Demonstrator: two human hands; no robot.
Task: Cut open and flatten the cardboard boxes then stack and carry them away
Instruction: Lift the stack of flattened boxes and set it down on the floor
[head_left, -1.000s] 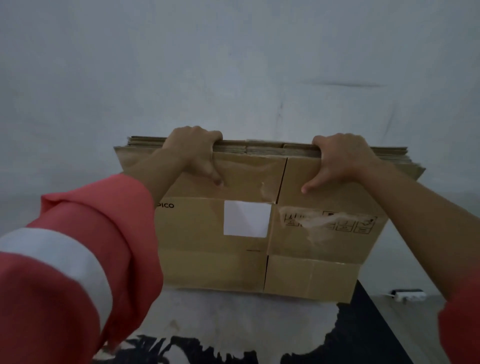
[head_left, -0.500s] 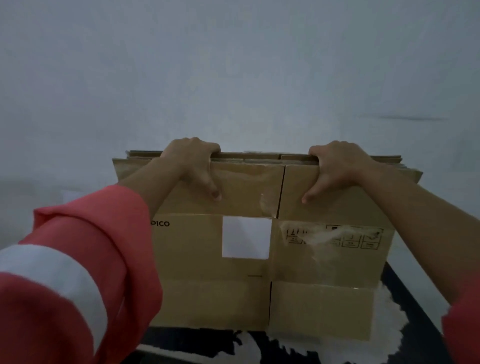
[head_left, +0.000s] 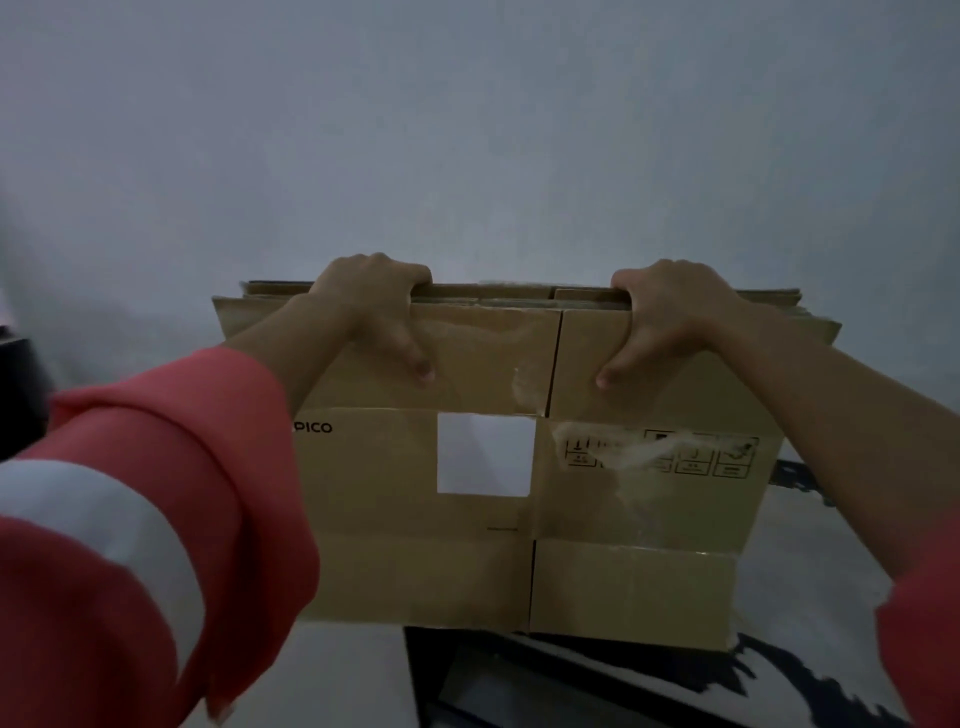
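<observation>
Cardboard stack (head_left: 519, 519), top edge hand-gripped.

Left hand (head_left: 374, 306), right hand (head_left: 670, 317) outstretched; both seemingly gripping.

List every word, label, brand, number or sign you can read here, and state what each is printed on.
"PICO": printed on the left panel of the flattened cardboard box; the sleeve may hide earlier letters.
White label: on the same box; shows no text.
Handling symbols: right panel, partly under torn tape residue; captions too small to read.
Small print below the label: too small to read.
</observation>
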